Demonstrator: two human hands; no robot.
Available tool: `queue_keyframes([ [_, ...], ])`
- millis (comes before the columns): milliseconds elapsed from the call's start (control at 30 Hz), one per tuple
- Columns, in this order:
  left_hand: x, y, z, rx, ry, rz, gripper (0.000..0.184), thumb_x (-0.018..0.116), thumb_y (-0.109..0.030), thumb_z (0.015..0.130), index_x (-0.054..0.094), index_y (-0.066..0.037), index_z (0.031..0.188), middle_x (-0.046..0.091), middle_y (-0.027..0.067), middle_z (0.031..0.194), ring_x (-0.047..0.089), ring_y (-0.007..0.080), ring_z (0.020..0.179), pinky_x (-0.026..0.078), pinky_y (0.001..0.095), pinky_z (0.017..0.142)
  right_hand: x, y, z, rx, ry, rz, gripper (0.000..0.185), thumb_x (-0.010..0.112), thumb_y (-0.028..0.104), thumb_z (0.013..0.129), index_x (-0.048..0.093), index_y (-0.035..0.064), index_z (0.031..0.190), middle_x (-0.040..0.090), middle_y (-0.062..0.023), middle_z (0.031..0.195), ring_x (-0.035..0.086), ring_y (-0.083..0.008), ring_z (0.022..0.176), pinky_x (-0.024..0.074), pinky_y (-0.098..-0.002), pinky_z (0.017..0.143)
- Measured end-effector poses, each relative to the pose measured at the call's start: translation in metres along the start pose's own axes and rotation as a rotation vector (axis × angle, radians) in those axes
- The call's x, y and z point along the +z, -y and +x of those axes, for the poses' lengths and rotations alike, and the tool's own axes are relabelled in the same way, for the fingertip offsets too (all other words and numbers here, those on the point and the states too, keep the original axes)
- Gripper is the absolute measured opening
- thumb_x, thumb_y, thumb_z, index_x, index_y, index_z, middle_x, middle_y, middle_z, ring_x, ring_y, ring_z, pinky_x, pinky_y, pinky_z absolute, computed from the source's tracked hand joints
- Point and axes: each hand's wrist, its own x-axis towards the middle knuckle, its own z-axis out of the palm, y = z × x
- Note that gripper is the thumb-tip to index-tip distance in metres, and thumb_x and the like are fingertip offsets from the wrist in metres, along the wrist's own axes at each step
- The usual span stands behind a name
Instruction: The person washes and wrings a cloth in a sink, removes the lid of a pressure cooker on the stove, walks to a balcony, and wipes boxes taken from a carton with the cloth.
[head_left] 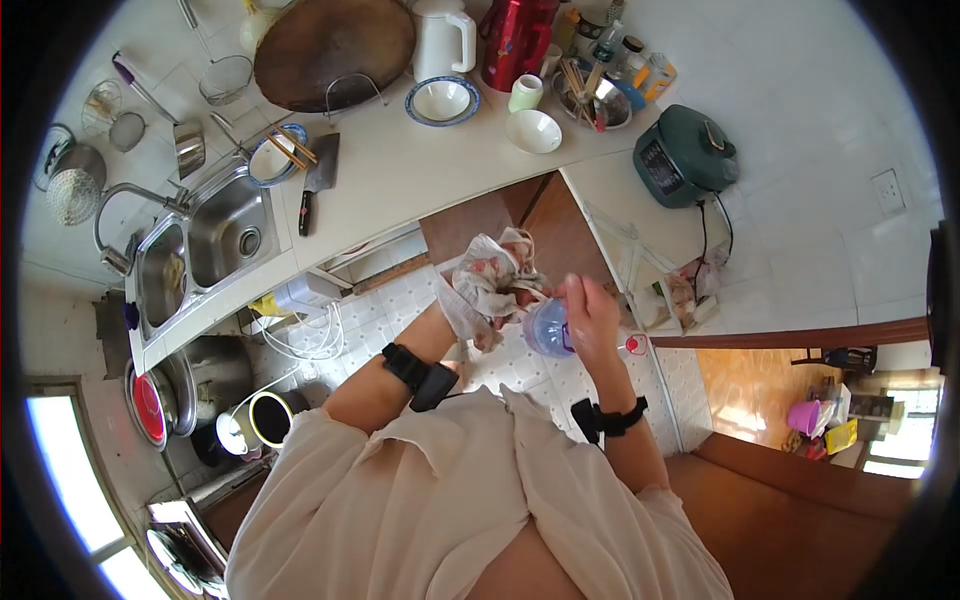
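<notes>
A crumpled, patterned pale cloth (485, 278) with reddish marks and thin ties hangs in front of the counter. My left hand (486, 338) is mostly covered by it, with only a few fingers showing beneath, gripping the fabric. My right hand (592, 312) is at the cloth's right edge, fingers bent together; what they pinch, if anything, is hidden. Just below and left of that hand is a clear bluish plastic jug (546, 328) with a purple handle. I cannot tell whether the right hand touches it.
Ahead runs the counter (400, 190) with a cleaver (320, 175), bowls (441, 101), a white kettle (443, 40) and a green cooker (685, 158). A double sink (235, 235) is at left. Pots (210, 385) and a white cable (325, 345) lie low at left.
</notes>
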Motion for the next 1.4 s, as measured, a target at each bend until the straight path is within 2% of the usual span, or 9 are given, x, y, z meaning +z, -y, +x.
queue_keyframes([
  [367,-0.063,-0.070,0.058,0.091,0.061,-0.056,0.029,0.074,-0.001,0.084,0.055,-0.008,0.104,0.059,0.0090,0.102,0.066,0.0241,0.090,0.062,0.0386,0.065,0.061,0.046,0.116,-0.485,0.197,-0.294,0.026,0.075,0.021,0.084,0.068,0.0169,0.109,0.069,-0.0024,0.098,0.064,-0.0252,0.095,0.0453,-0.0419,0.084],
  [433,-0.065,-0.089,0.067,0.210,0.033,0.550,0.033,0.078,-0.004,0.078,0.055,-0.008,0.102,0.060,0.0083,0.100,0.066,0.0235,0.086,0.060,0.0387,0.059,0.072,0.043,0.132,-0.457,0.246,-0.276,0.028,0.076,0.022,0.084,0.067,0.0171,0.110,0.069,-0.0019,0.097,0.064,-0.0249,0.093,0.0453,-0.0422,0.084],
  [533,-0.051,-0.105,0.072,0.168,-0.310,0.158,0.042,0.084,-0.012,0.073,0.056,-0.007,0.103,0.060,0.0091,0.103,0.067,0.0224,0.091,0.061,0.0355,0.063,0.078,0.036,0.166,-0.491,0.301,-0.229,0.037,0.079,0.025,0.080,0.066,0.0174,0.114,0.071,-0.0016,0.097,0.067,-0.0243,0.091,0.0458,-0.0425,0.083],
  [567,-0.053,-0.115,0.075,0.260,-0.297,0.821,0.042,0.083,-0.010,0.074,0.057,-0.007,0.107,0.058,0.0053,0.104,0.062,0.0194,0.092,0.057,0.0328,0.071,0.083,0.029,0.179,-0.470,0.360,-0.188,0.039,0.080,0.025,0.079,0.066,0.0169,0.114,0.072,-0.0022,0.096,0.067,-0.0244,0.091,0.0463,-0.0423,0.082],
  [667,-0.052,-0.133,0.114,0.254,-0.401,0.975,0.042,0.080,-0.008,0.077,0.057,-0.006,0.112,0.057,0.0017,0.106,0.060,0.0165,0.093,0.055,0.0295,0.079,0.078,0.032,0.216,-0.495,0.397,-0.110,0.047,0.081,0.021,0.077,0.065,0.0121,0.120,0.073,-0.0088,0.101,0.069,-0.0303,0.091,0.0515,-0.0421,0.083],
  [767,-0.043,-0.144,0.149,0.276,-0.314,0.151,0.033,0.075,-0.008,0.084,0.057,-0.007,0.112,0.058,0.0015,0.103,0.061,0.0154,0.091,0.056,0.0294,0.078,0.071,0.022,0.251,-0.391,0.509,-0.079,0.047,0.082,0.018,0.077,0.065,0.0111,0.120,0.073,-0.0098,0.101,0.070,-0.0286,0.093,0.0533,-0.0407,0.081],
  [867,-0.050,-0.161,0.173,0.469,-0.416,1.660,0.019,0.068,-0.014,0.092,0.057,-0.009,0.107,0.057,0.0006,0.096,0.060,0.0142,0.085,0.056,0.0307,0.076,0.059,0.000,0.293,-0.327,0.517,0.068,0.046,0.081,0.016,0.080,0.064,0.0097,0.122,0.071,-0.0090,0.100,0.070,-0.0226,0.094,0.0549,-0.0359,0.078],
  [1033,-0.076,-0.170,0.174,0.331,-0.565,0.793,0.026,0.069,-0.007,0.090,0.060,-0.008,0.114,0.059,0.0014,0.104,0.060,0.0147,0.094,0.054,0.0319,0.081,0.037,-0.070,0.427,-0.031,0.095,0.117,0.045,0.079,0.030,0.080,0.066,0.0066,0.117,0.070,-0.0070,0.096,0.067,-0.0190,0.083,0.0546,-0.0343,0.076],
  [1400,-0.081,-0.155,0.090,0.747,-0.849,0.532,0.020,0.059,-0.022,0.102,0.061,-0.007,0.114,0.063,0.0062,0.115,0.058,0.0177,0.104,0.053,0.0352,0.093,0.135,-0.122,0.628,-0.349,0.242,-0.543,0.041,0.078,0.030,0.077,0.069,0.0135,0.113,0.072,-0.0142,0.105,0.068,-0.0356,0.102,0.0557,-0.0466,0.087],
])
